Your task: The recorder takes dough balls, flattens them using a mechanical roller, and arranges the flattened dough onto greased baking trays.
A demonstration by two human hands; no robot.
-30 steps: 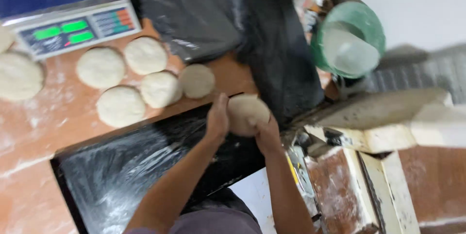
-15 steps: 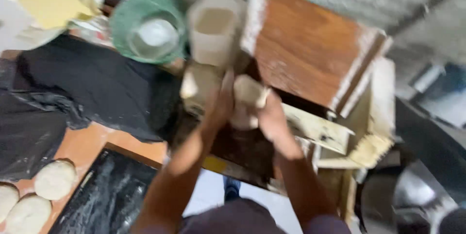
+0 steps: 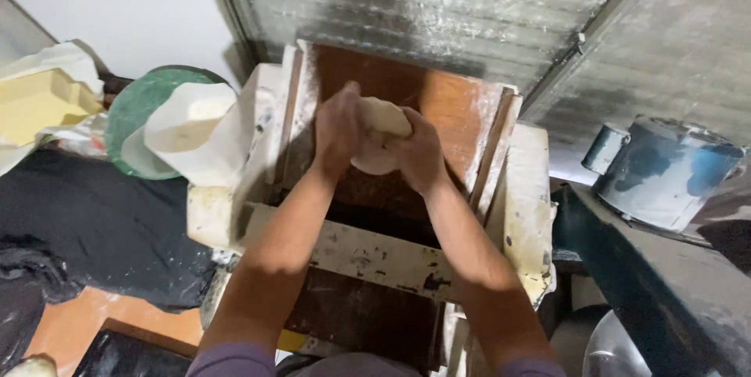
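Observation:
A pale lump of dough (image 3: 379,139) is gripped between both hands over the sloped wooden chute (image 3: 438,103) of a floury dough machine. My left hand (image 3: 336,128) holds its left side with fingers curled over the top. My right hand (image 3: 417,150) clasps its right side. The dough's lower edge is partly hidden by my fingers. A cream-coloured crossbar (image 3: 368,256) of the machine runs under my forearms.
A white tub (image 3: 188,127) rests on a green bowl (image 3: 137,103) to the left, above black plastic sheeting (image 3: 94,228). A yellow tray (image 3: 35,103) lies far left. A blue-grey metal pot (image 3: 665,170) stands on a dark ledge at right. A corrugated shutter (image 3: 438,1) rises behind.
I have turned right from the floured table with its dough rounds to the machine. The dough stays held in both hands and has moved up onto the wooden chute.

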